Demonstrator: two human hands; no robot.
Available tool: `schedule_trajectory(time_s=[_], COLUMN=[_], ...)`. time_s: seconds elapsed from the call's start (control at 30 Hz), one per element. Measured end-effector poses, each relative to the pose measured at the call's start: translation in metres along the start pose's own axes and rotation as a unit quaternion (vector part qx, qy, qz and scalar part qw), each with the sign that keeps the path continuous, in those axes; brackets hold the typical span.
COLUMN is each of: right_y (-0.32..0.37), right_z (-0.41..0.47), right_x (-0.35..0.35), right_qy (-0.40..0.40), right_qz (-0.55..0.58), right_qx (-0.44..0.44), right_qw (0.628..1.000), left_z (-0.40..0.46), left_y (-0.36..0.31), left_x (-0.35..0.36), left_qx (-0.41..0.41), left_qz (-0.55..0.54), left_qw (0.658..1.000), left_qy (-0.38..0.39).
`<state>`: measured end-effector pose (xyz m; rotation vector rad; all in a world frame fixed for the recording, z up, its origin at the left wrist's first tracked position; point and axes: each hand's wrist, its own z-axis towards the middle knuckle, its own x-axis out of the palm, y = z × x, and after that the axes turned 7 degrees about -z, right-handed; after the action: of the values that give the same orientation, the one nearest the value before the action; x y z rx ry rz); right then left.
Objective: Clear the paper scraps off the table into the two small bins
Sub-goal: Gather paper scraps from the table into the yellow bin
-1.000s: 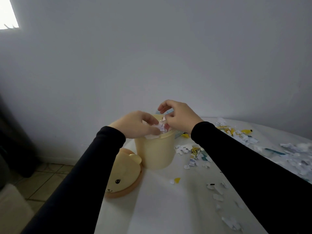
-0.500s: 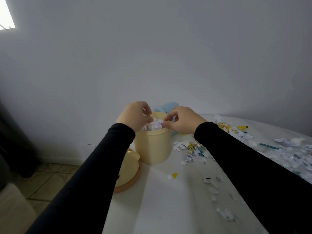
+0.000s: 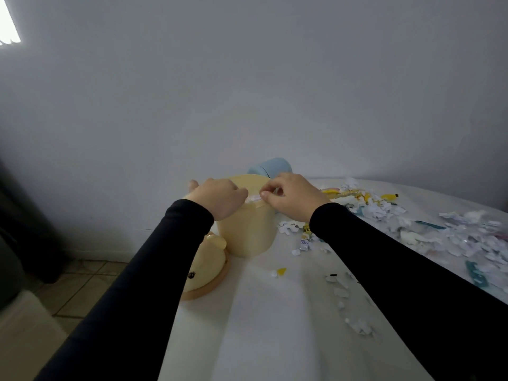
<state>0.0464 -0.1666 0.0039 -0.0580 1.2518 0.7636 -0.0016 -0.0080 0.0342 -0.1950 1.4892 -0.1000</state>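
Observation:
A pale yellow bin [image 3: 248, 232] stands open near the table's left edge. Both hands hover over its mouth. My left hand [image 3: 220, 196] curls over the near-left rim, my right hand [image 3: 291, 195] over the right rim, fingertips pinched on white paper scraps [image 3: 254, 198] at the top of the bin. Behind it lies a light blue bin [image 3: 270, 166] on its side, partly hidden. A thick spread of torn white, yellow and teal scraps [image 3: 450, 237] covers the table's right side, with smaller bits [image 3: 302, 240] by the yellow bin.
The yellow bin's bear-faced lid [image 3: 207, 266] lies at the left edge of the white table [image 3: 261, 325], partly under my left sleeve. A few loose scraps [image 3: 343, 292] dot the middle. A grey wall rises close behind; tiled floor lies below left.
My hands have stayed over the yellow bin, shifting slightly and pressing lower onto the scraps at its mouth. The blue bin behind has come more into view.

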Motion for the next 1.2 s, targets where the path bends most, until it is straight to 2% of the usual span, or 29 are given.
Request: schedule_trajectory(time_s=[0.07, 0.1, 0.17, 0.2, 0.23, 0.3, 0.4, 0.47, 0.53, 0.6, 0.67, 0.77, 0.8, 0.9, 0.97, 1.03, 1.1, 1.2], right_y=[-0.001, -0.002, -0.004, -0.004, -0.001, 0.001, -0.001, -0.007, -0.015, -0.028, -0.046, -0.077, -0.085, -0.108, -0.121, -0.138, -0.151, -0.159], right_z=[-0.006, -0.013, -0.03, -0.045, -0.063, -0.112, -0.183, -0.214, -0.228, -0.226, -0.217, -0.214, -0.216, -0.229, -0.236, -0.244, -0.245, -0.239], right_x=[-0.002, -0.004, -0.002, 0.0, 0.004, 0.01, 0.019, 0.027, 0.03, 0.03, 0.026, 0.015, 0.009, -0.012, -0.019, -0.024, -0.027, -0.028], right_qy=[-0.026, -0.043, -0.064, -0.06, -0.043, 0.026, 0.126, 0.185, 0.206, 0.191, 0.169, 0.14, 0.115, 0.029, 0.016, 0.034, 0.048, 0.065], right_qz=[0.0, 0.005, -0.001, -0.027, -0.071, -0.153, -0.179, -0.178, -0.176, -0.185, -0.206, -0.177, -0.177, -0.181, -0.171, -0.172, -0.161, -0.167], right_qx=[0.007, 0.022, 0.059, 0.075, 0.086, 0.118, 0.148, 0.154, 0.171, 0.197, 0.21, 0.258, 0.266, 0.294, 0.358, 0.441, 0.482, 0.386], right_qw=[1.0, 0.999, 0.996, 0.995, 0.993, 0.981, 0.964, 0.954, 0.947, 0.944, 0.941, 0.939, 0.941, 0.938, 0.918, 0.88, 0.86, 0.905], left_z=[-0.007, -0.014, -0.03, -0.04, -0.049, -0.062, -0.061, -0.058, -0.063, -0.075, -0.088, -0.107, -0.113, -0.127, -0.125, -0.115, -0.101, -0.088], left_y=[-0.007, -0.013, -0.026, -0.035, -0.045, -0.062, -0.072, -0.074, -0.083, -0.096, -0.106, -0.119, -0.125, -0.151, -0.167, -0.188, -0.21, -0.236], left_x=[0.009, 0.016, 0.036, 0.049, 0.063, 0.095, 0.134, 0.148, 0.157, 0.159, 0.157, 0.154, 0.155, 0.168, 0.176, 0.183, 0.189, 0.191], left_qx=[0.023, 0.038, 0.083, 0.118, 0.152, 0.184, 0.088, 0.04, 0.055, 0.107, 0.154, 0.133, 0.112, 0.073, 0.065, 0.062, 0.077, 0.152], left_qz=[0.002, -0.018, -0.08, -0.109, -0.135, -0.171, -0.151, -0.133, -0.101, -0.078, -0.127, -0.244, -0.239, -0.132, -0.114, -0.129, -0.134, -0.148], left_qw=[0.999, 0.993, 0.955, 0.932, 0.918, 0.923, 0.978, 0.99, 0.992, 0.99, 0.977, 0.958, 0.963, 0.987, 0.989, 0.987, 0.986, 0.975], left_qy=[-0.049, -0.109, -0.273, -0.324, -0.341, -0.293, -0.114, -0.008, 0.045, 0.053, 0.074, 0.075, 0.063, 0.063, 0.069, 0.069, 0.067, 0.065])
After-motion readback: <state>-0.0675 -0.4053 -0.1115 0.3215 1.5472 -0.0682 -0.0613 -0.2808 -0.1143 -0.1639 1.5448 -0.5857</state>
